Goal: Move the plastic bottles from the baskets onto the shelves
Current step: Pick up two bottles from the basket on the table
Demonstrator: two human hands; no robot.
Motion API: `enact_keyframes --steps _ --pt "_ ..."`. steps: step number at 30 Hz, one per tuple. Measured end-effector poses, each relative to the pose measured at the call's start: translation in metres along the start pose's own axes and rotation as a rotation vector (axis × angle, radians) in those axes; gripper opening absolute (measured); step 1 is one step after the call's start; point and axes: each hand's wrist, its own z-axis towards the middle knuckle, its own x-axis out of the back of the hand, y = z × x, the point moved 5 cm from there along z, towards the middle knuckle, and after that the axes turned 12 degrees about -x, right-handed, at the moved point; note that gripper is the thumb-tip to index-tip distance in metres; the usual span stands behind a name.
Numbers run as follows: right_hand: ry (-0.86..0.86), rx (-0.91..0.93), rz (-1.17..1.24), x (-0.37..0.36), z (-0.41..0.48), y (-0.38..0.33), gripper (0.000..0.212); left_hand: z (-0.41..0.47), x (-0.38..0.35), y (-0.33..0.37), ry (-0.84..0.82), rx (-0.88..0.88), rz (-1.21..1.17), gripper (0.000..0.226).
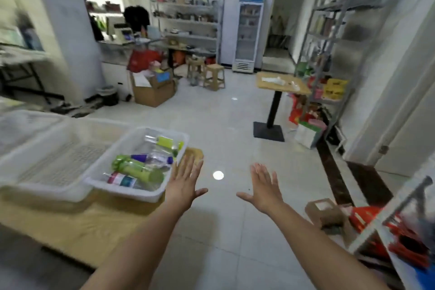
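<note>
Your left hand (184, 181) reaches forward palm down, its fingers (190, 168) straight and spread and the thumb out to the right. It hovers at the right edge of the wooden surface (70, 223), just beside the right wall of the white basket (122, 192); you cannot tell whether it touches the basket. Your right hand (264, 187) is stretched out level with it, apart to the right, over the tiled floor (235, 125). Its fingers are also straight and fanned, with the thumb pointing left.

The plastic bottles lie on their sides in that basket. There is a green bottle (138, 169) in the middle and a purple-capped bottle (150, 158) just behind it. A clear bottle with a yellow-green label (164, 141) lies at the far end, and a bottle with a pink and teal label (122, 180) lies nearest you. A larger pale basket (47, 160) sits just beside it on the left, on the same surface.

A metal shelf (329, 42) stands along the right wall, farther off, with packets on its lower levels. Another shelf frame (400, 214) is blurred at the near right. Far across the room are a wall shelf (188, 19), a glass-door fridge (249, 30) and two stools (213, 76).
</note>
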Motion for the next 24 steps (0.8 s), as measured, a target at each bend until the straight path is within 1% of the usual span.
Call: enact_keyframes --steps 3,5,8,10,13,16,19,23,24 --pt "-0.009 0.178 -0.007 -0.018 0.026 -0.104 0.096 -0.038 -0.009 -0.093 -0.012 0.196 -0.004 0.115" --pt "-0.016 0.269 0.001 -0.029 0.036 -0.157 0.099 -0.066 -0.011 -0.133 -0.047 0.275 0.016 0.118" --pt "-0.030 0.396 0.000 -0.046 0.048 -0.230 0.099 -0.107 -0.018 -0.187 -0.060 0.371 0.108 0.099" --pt "-0.035 0.439 0.011 -0.054 0.057 -0.263 0.101 -0.127 -0.020 -0.209 -0.134 0.406 0.133 0.095" --pt "-0.057 0.484 -0.028 -0.071 0.073 -0.287 0.101 -0.142 -0.031 -0.229 -0.220 0.508 0.113 0.091" --pt "-0.063 0.506 -0.085 -0.082 0.097 -0.295 0.099 -0.131 -0.038 -0.237 -0.160 0.526 0.143 0.089" --pt "-0.071 0.532 -0.130 -0.084 0.126 -0.299 0.097 -0.108 -0.050 -0.241 -0.227 0.523 0.123 0.086" --pt "-0.103 0.565 -0.144 -0.087 0.175 -0.299 0.096 -0.071 -0.063 -0.251 -0.187 0.564 0.086 0.088" --pt "-0.108 0.574 -0.157 -0.087 0.189 -0.298 0.096 -0.062 -0.069 -0.253 -0.207 0.578 0.069 0.087"
